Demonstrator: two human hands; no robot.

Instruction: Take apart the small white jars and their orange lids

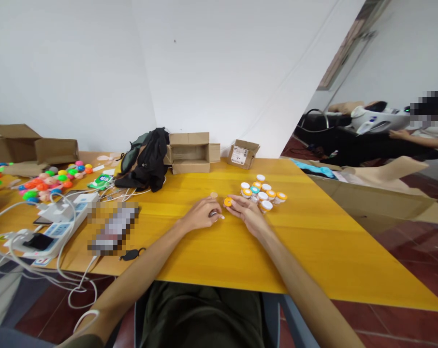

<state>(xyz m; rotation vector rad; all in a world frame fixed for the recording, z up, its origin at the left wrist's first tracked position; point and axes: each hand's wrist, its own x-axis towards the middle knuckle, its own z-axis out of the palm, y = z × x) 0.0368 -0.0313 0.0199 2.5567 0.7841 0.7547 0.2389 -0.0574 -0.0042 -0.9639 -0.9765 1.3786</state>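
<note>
Over the middle of the wooden table [190, 261], my left hand [200, 214] is closed around a small dark round object [213, 213], whose kind I cannot make out. Just beyond its knuckles shows a small tan disc [213, 195]; whether the hand touches it is unclear. My right hand [248, 215] grips a small orange-topped jar [228, 202] between thumb and fingers, its top turned towards me. The two hands are close together but apart. Behind the right hand stands a cluster of small jars [263, 196] with white, orange and teal lids.
Cardboard boxes [190, 166] and a black bag [148, 164] line the wall. To the left lie a phone [115, 227], a power strip [72, 224] with loose white cables, and colourful balls [41, 184]. A big carton [371, 198] stands off the right edge; another person's hand [400, 134] shows beyond.
</note>
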